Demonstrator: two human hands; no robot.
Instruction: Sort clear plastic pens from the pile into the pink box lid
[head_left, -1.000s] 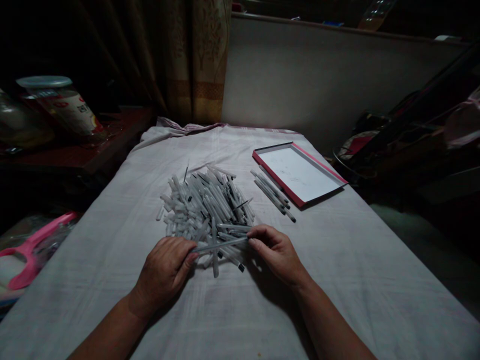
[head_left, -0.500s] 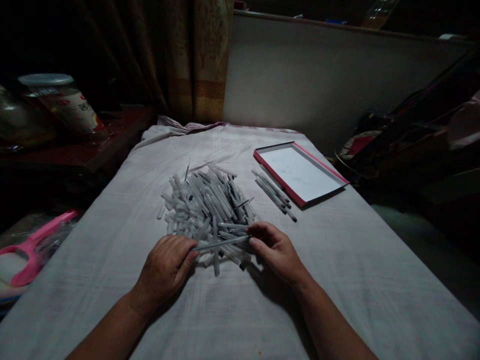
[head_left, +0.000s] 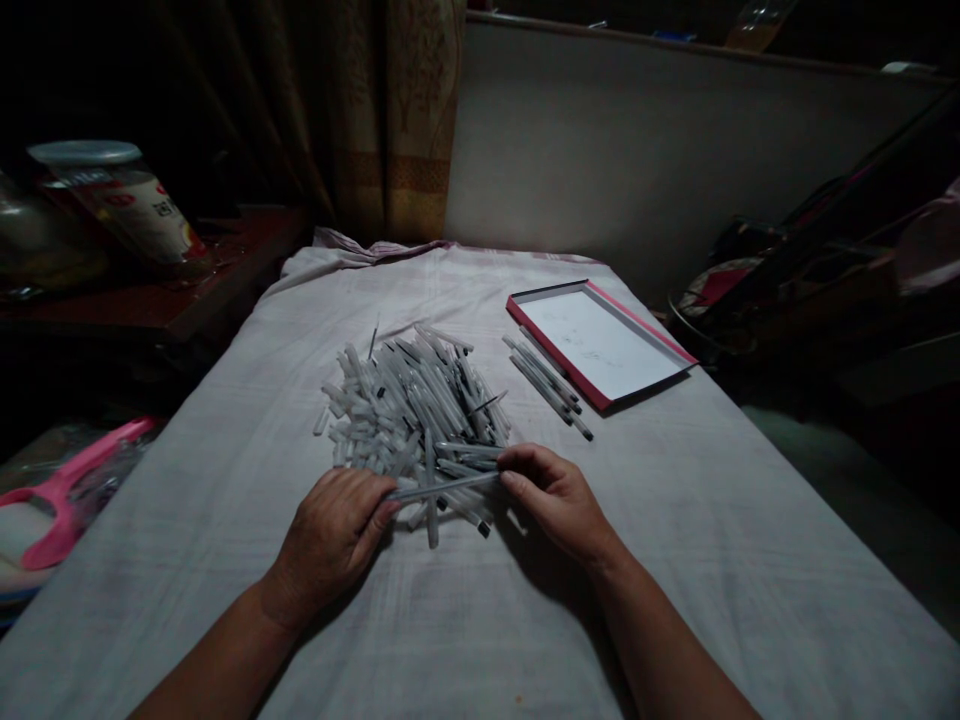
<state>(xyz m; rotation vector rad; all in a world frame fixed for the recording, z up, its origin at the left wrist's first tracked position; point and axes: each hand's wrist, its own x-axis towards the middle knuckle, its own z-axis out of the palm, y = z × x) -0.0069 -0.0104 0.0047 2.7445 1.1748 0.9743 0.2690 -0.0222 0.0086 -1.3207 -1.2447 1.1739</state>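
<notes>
Lidded jar (head_left: 150, 215) on a reddish table (head_left: 180, 300), near a patterned curtain (head_left: 416, 120).

A person's bare left hand (head_left: 337, 525) and bare right hand (head_left: 555, 505) appear in dim light, each with a broad, fleshy back and rounded knuckles. Behind the hands, unadorned wrists (head_left: 274, 600) widen into a smooth, uncovered left forearm (head_left: 214, 645) and an equally bare right forearm (head_left: 660, 630). Shade darkens the forearms' edges; finer skin markings are too dim to make out.
</notes>
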